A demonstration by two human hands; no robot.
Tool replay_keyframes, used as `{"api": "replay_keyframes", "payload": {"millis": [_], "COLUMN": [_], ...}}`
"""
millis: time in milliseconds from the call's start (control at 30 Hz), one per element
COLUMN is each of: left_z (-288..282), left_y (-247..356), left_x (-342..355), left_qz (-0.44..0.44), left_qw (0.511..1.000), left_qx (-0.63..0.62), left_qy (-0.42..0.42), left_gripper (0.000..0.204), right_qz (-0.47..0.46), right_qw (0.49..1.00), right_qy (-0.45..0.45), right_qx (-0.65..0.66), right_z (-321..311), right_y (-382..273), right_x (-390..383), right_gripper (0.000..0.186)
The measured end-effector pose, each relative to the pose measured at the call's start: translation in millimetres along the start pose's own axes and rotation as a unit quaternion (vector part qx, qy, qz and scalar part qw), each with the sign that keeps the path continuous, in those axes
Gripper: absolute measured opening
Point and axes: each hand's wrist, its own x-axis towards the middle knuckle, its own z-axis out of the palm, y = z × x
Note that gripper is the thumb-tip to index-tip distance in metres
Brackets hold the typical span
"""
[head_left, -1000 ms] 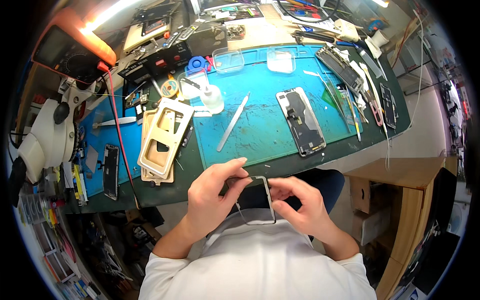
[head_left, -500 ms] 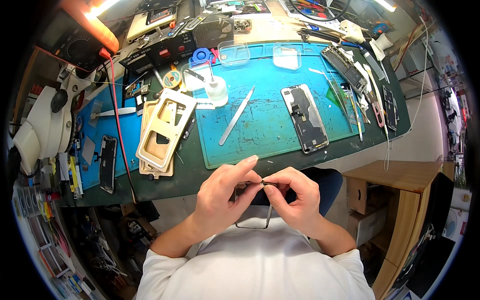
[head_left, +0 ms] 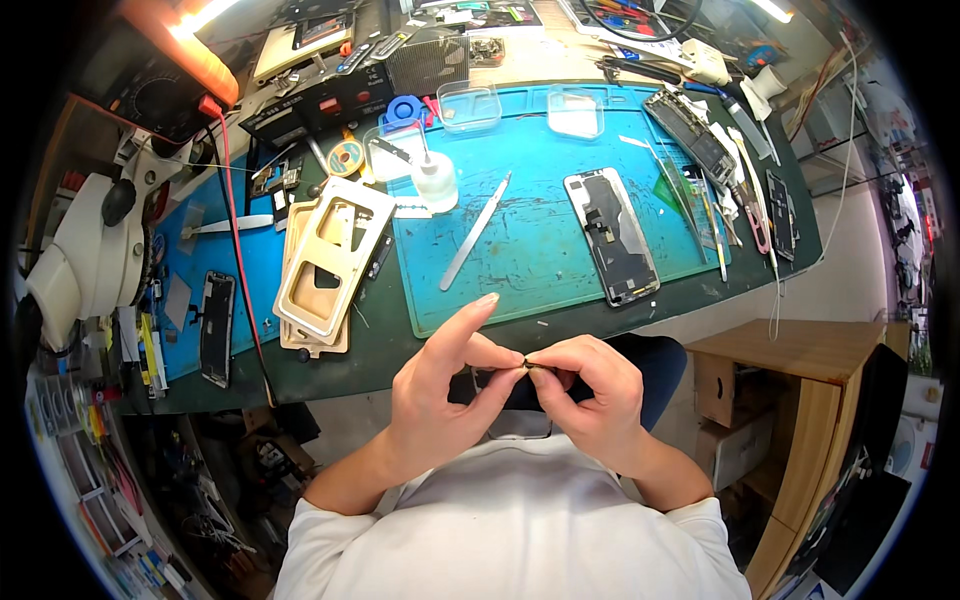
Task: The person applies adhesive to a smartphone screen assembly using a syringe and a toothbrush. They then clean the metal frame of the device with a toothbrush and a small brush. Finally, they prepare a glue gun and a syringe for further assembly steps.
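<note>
My left hand (head_left: 445, 400) and my right hand (head_left: 590, 400) meet in front of my chest, just below the table's front edge. Thumbs and fingers of both hands pinch the top edge of a thin, phone-sized rectangular panel (head_left: 518, 425), which hangs down between them, mostly hidden by the fingers. My left index finger sticks up, free. An opened phone body (head_left: 612, 235) lies on the teal mat (head_left: 540, 270) beyond my hands, and a slim metal pry tool (head_left: 475, 245) rests to its left.
A beige cut-out jig (head_left: 335, 255) lies at the mat's left edge, with a small clear bottle (head_left: 435, 180) behind it. Two clear trays (head_left: 470, 105) stand at the back. A microscope (head_left: 85, 260) and a red cable (head_left: 240, 250) are on the left, a wooden cabinet (head_left: 790, 380) on the right.
My hands have drawn closer together and risen a little. The thin panel, earlier held open between them, is now pinched at its top edge, and my left index finger has lifted.
</note>
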Motion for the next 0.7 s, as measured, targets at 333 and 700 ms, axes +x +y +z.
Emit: {"api": "replay_keyframes", "payload": {"millis": [333, 700], "left_z": [0.1, -0.8], "left_y": [6.1, 8.2], "left_x": [0.0, -0.7], "left_qz": [-0.042, -0.065], "left_qw": [0.998, 0.997], "left_qx": [-0.04, -0.048], "left_qy": [0.015, 0.008], "left_gripper": [0.077, 0.077], "right_qz": [-0.018, -0.03], "right_qw": [1.0, 0.999], "right_qy": [-0.003, -0.002], "right_qx": [-0.004, -0.012], "right_z": [-1.2, -2.7], "right_y": [-1.0, -2.2], "right_x": [0.3, 0.0], "right_gripper": [0.021, 0.021]}}
